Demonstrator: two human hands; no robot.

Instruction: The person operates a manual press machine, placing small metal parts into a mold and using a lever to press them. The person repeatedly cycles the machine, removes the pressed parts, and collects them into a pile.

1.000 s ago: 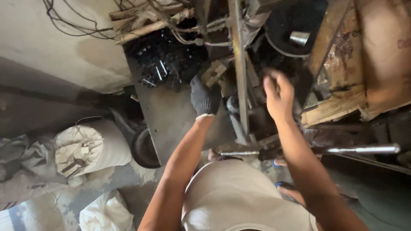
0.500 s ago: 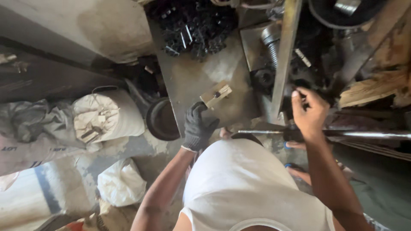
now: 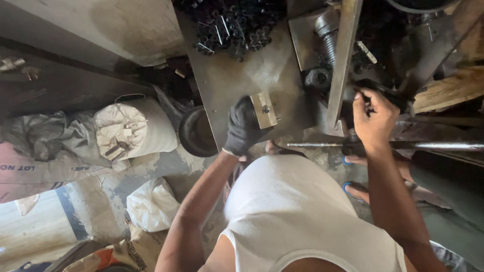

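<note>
My left hand (image 3: pixel 244 127), in a dark glove, rests on the near edge of a grey metal work plate (image 3: pixel 237 75), fingers against a small pale metal block (image 3: pixel 265 110) fixed there. My bare right hand (image 3: pixel 374 118) is closed around a dark handle (image 3: pixel 384 93) on the machine at the right. A long steel rod (image 3: pixel 428 145) runs horizontally just below that hand. A heap of small black metal parts (image 3: pixel 232 25) lies at the far end of the plate. An upright steel bar (image 3: pixel 343 60) stands between my hands.
On the floor at left stand a white sack (image 3: pixel 136 128), a dark round bucket (image 3: pixel 196 133), a grey bag (image 3: pixel 50 136) and a smaller white bag (image 3: pixel 151 204). A coarse threaded screw (image 3: pixel 327 38) sits beside the bar. Feet in blue sandals (image 3: pixel 355 174) show below the rod.
The view has tilted downward toward my body. My left hand has come back from the far part of the plate to the pale block. My right hand dropped onto the dark handle.
</note>
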